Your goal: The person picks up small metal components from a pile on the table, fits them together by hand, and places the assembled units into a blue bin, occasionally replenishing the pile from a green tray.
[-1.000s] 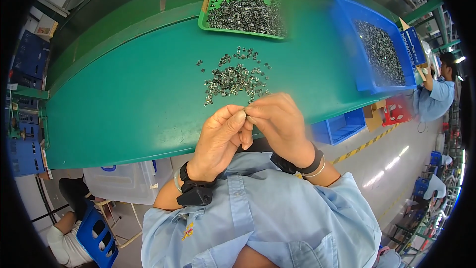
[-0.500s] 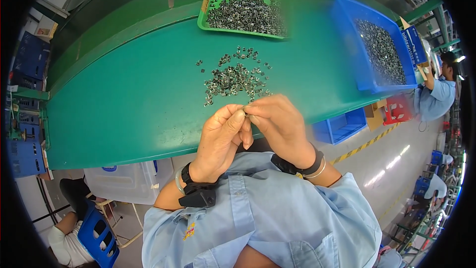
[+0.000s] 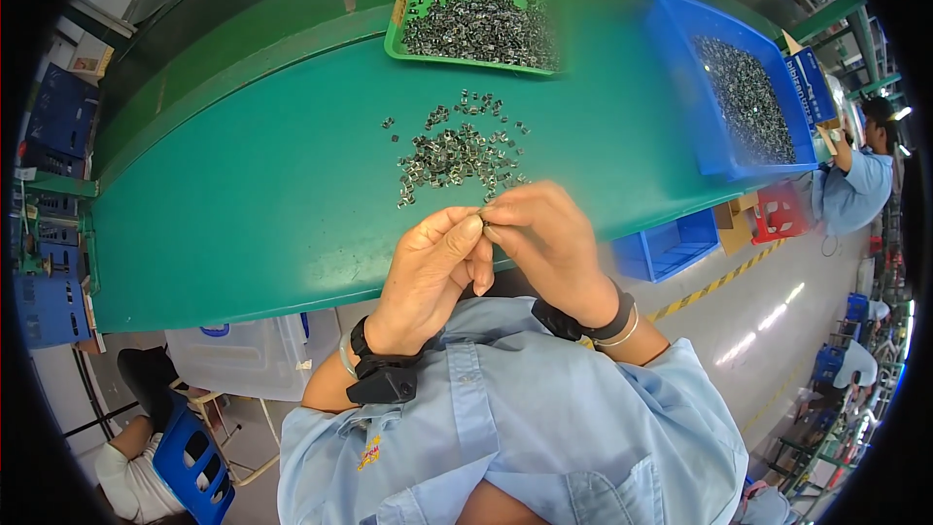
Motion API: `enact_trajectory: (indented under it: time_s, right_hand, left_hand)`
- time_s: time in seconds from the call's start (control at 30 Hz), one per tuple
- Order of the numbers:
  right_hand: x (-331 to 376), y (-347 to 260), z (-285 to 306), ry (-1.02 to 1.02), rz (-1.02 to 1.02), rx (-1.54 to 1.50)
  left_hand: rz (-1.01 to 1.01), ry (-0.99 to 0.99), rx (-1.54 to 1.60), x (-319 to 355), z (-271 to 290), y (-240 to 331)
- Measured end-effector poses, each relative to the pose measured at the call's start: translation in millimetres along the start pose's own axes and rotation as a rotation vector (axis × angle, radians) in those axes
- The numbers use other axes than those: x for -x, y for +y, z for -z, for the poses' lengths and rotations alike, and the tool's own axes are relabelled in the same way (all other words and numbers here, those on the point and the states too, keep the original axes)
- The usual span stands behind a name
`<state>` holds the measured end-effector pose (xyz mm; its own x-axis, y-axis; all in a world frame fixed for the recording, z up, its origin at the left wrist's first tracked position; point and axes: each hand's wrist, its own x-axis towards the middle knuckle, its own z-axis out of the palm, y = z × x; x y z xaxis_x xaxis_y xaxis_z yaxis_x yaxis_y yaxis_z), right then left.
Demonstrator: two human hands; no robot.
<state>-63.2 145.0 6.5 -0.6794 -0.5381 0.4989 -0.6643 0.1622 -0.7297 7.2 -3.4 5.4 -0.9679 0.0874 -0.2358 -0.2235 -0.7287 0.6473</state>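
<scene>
small metal clip point(image 3: 483, 215) pinched by both hands' fingers point(image 3: 466, 230); loose clips point(image 3: 455, 151) beyond.

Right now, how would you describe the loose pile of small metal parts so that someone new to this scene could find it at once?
Start at the long green table. Two trays sit along its far side: a green tray and, to the right, a blue bin, both filled with small metal parts. The loose pile lies straight on the tabletop between the green tray and the person's two hands, the only parts not in a container.

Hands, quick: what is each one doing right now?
Left hand: fingers pinched on a small metal part.
Right hand: fingertips pinched on the same part.
</scene>
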Motion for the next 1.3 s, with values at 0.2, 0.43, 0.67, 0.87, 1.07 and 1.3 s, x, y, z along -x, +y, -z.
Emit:
enact_trajectory:
  time_s: [0.2, 0.43, 0.67, 0.87, 1.07, 1.3]
  right_hand:
    - [-1.3, 0.3, 0.3, 0.007, 0.010, 0.022]
    - [-2.8, 0.2, -0.3, -0.009, 0.000, 0.006]
    - [-3.4, 1.5, 0.4, 0.012, -0.031, -0.027]
    - [-21.9, 4.4, 19.4, -0.044, 0.087, 0.105]
    - [-97.8, 39.8, 53.9, -0.054, 0.009, 0.170]
    - [-132.1, 42.1, 67.0, -0.024, -0.077, 0.233]
  left_hand:
    - [-0.018, -0.032, -0.010, 0.5, 1.6, 0.7]
    - [-0.016, -0.019, 0.009, 0.5, 3.2, 1.0]
    - [-0.021, -0.038, -0.015, -2.2, 4.5, -0.4]
    - [0.031, -0.056, -0.039, 0.6, -0.6, 4.1]
    - [0.014, -0.043, -0.022, -3.6, 7.4, 1.0]
    - [0.039, -0.097, 0.096, -3.9, 18.9, 1.3]
